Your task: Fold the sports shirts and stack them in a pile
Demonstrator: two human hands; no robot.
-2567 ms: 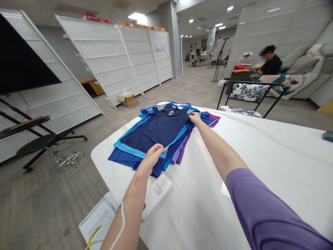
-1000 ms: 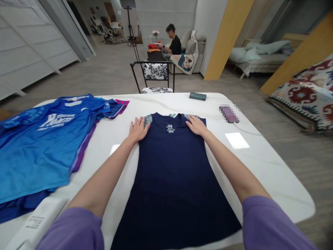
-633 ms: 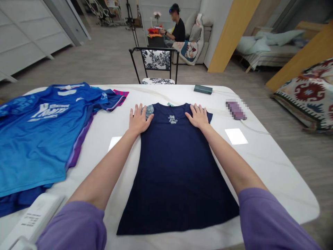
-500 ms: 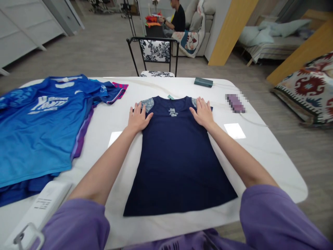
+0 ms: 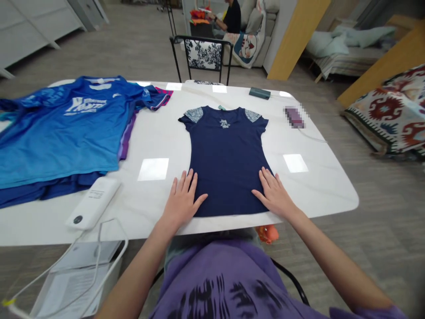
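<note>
A navy T-shirt (image 5: 229,155) with patterned shoulders and a small light print at the neck lies flat on the white table (image 5: 318,190), its hem near the front edge. My left hand (image 5: 183,199) rests with fingers spread over the shirt's lower left side, partly on the tabletop. On the lower right side of the shirt lies my right hand (image 5: 274,192), flat with its fingers apart. Neither hand grips the fabric.
Blue jerseys (image 5: 66,133) lie in a pile on the left. A white device (image 5: 94,201) with a cable sits in front of them. A dark green case (image 5: 259,93) and a blurred purple item (image 5: 294,117) lie at the far right. Behind the table stands a chair (image 5: 203,55); a person (image 5: 231,20) sits beyond.
Both hands have slid from the shirt's shoulders down to its lower sides, toward me. The shoulders and sleeves now show fully. The view has tilted further down.
</note>
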